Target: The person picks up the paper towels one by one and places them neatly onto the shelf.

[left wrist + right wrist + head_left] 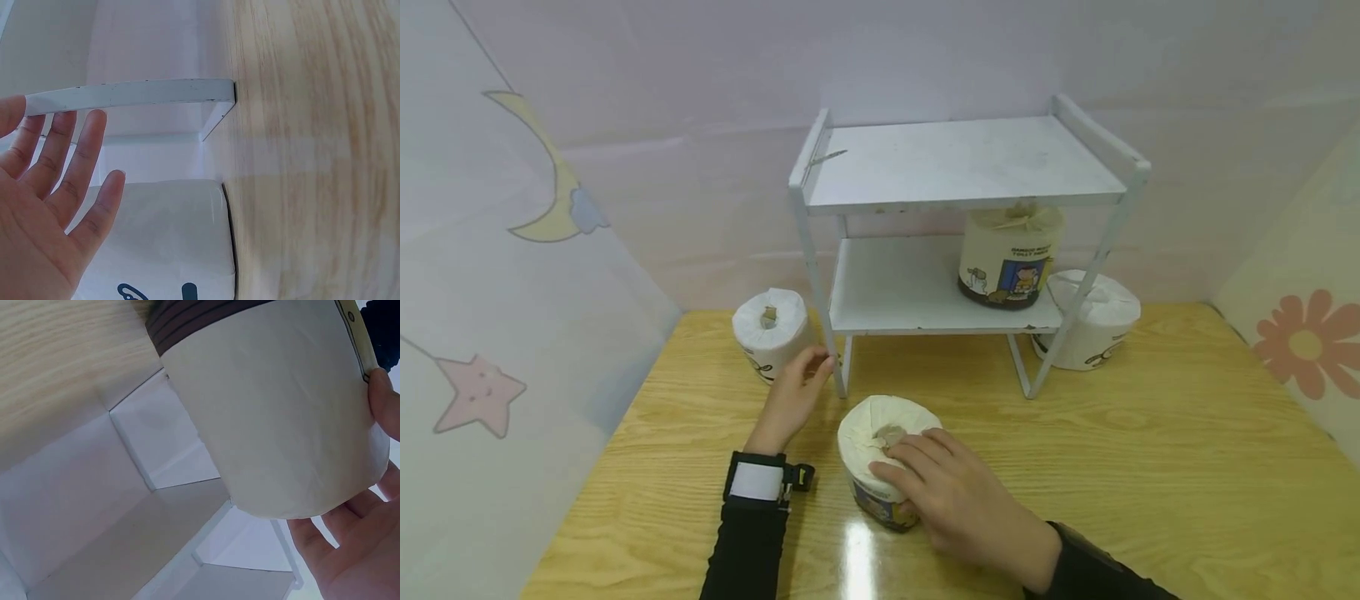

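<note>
A wrapped toilet roll (868, 454) with a cream top and dark base is in front of the white rack, upright and close over the table. My right hand (955, 492) grips it from above, fingers over the top by the core hole and thumb against its side. The right wrist view shows the plain side of this toilet roll (269, 412). My left hand (793, 400) is at the front left leg of the white rack (808, 258), pinching it between thumb and fingertips. In the left wrist view the rack leg (137, 95) crosses just beyond the fingertips.
Another toilet roll (1011, 258) stands on the rack's middle shelf at the right. A white-wrapped roll (775, 329) is left of the rack, close behind my left hand; another white-wrapped roll (1093, 325) stands behind the right leg. A papered wall rises behind the wooden table (1187, 467).
</note>
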Tool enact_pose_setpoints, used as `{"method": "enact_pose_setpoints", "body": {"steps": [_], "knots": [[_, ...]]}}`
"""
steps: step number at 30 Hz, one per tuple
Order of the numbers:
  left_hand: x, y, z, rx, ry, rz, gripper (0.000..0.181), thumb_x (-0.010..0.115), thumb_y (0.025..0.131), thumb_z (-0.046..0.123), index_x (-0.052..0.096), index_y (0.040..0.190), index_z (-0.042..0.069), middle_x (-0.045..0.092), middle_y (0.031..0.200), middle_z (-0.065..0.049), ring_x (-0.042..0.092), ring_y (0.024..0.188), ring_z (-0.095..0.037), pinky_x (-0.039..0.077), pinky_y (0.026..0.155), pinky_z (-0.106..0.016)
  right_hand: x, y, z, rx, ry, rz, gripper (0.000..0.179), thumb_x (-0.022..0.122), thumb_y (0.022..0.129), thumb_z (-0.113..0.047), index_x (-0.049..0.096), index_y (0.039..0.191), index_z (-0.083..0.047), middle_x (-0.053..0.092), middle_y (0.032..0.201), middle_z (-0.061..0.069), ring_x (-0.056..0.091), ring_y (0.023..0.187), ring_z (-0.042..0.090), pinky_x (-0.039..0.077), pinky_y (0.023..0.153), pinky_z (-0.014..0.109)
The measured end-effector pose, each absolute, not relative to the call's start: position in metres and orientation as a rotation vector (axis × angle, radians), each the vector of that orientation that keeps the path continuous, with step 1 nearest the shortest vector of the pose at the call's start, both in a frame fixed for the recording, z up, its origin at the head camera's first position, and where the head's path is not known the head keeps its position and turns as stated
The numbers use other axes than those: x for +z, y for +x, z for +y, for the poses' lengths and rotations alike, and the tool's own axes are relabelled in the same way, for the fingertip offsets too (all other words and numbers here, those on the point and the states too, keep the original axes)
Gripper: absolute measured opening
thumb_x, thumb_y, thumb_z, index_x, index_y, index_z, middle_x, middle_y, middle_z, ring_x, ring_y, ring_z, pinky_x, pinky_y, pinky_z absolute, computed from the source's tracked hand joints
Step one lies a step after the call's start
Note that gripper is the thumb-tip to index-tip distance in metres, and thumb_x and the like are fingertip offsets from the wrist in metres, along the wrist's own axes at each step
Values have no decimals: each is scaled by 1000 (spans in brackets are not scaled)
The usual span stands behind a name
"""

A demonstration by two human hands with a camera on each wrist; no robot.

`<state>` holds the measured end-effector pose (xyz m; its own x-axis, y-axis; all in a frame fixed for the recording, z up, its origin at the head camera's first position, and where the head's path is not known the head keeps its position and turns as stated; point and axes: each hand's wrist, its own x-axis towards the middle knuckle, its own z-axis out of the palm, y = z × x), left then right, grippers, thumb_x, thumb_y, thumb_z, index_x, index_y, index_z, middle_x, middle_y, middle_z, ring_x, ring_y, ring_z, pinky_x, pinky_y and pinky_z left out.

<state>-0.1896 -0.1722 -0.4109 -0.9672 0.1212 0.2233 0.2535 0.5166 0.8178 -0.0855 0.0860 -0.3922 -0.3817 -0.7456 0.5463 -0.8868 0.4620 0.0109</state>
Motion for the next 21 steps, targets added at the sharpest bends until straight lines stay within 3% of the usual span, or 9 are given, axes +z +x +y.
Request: {"method": "enact_pose_setpoints", "body": {"steps": [10, 16, 21], "knots": [[-412, -190, -172, -1434, -316, -2609, 32, 49, 106, 30, 61, 123, 5, 66, 118, -13, 60, 113, -31, 47, 98, -49, -388, -83, 87, 360, 1408, -2229, 39, 69, 85, -20, 63, 123, -14, 65, 118, 5, 61, 111, 23, 51, 93, 41], [-413, -189, -172, -1439, -318, -2606, 30, 50, 106, 28, 62, 122, 5, 66, 116, -12, 61, 110, -30, 48, 95, -49, -387, -82, 86, 328, 1438, -2174, 33, 45, 94, -10, 63, 122, -13, 65, 115, 4, 62, 106, 21, 53, 90, 40], [-413, -190, -172, -1434, -317, -2612, 31, 50, 106, 29, 61, 123, 5, 66, 117, -12, 61, 110, -30, 48, 96, -49, -386, -81, 86, 338, 1450, -2174, 45, 21, 104, -14, 62, 124, -12, 65, 115, 5, 61, 107, 20, 53, 90, 40]]}}
